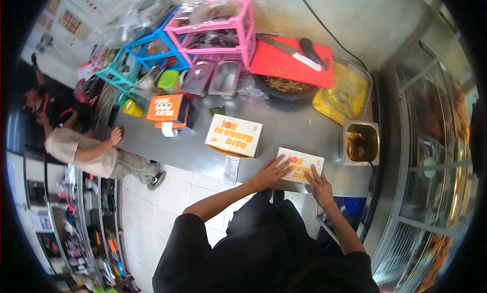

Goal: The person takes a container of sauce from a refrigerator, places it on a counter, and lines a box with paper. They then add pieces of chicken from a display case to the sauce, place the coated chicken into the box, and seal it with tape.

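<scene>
A white box with orange lettering [299,160] lies at the front edge of the steel table [284,120]. My left hand [271,173] rests on its left side with the fingers spread. On its right side lies my right hand [319,186], fingers also apart. Both hands touch the box without gripping it. A second white box with the same lettering [234,134] sits to the left, and a paper slip [231,170] hangs at the table edge below it.
Orange boxes [166,108] stand farther left. Behind are metal trays [224,78], a pink rack [245,34], a red board [274,64] with knives, and a yellow-filled container [350,87]. A sauce pan [360,142] is right, beside a glass cabinet [431,166]. Another person [76,145] stands left.
</scene>
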